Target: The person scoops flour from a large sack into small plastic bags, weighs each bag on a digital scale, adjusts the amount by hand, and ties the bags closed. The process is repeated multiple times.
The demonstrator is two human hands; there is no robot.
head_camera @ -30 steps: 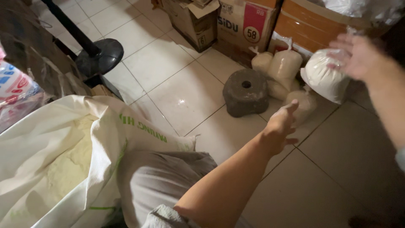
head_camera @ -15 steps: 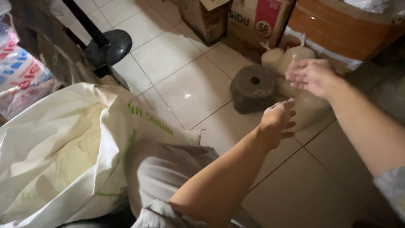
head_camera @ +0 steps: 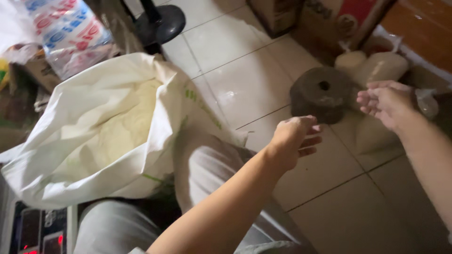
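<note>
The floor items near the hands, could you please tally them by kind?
Large open white sack: 1
Round dark stone weight: 1
Small tied pale bags: 2 clearly visible
Cardboard boxes: 2
Total: 6

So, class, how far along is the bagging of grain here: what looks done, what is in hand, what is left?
Done: several filled small bags sit beside the round dark weight. In hand: nothing. The left hand and right hand are both empty and open, stretched out over the floor near the weight. Left: the big white sack lies open with much pale grain inside, so a good deal seems unbagged.
</note>
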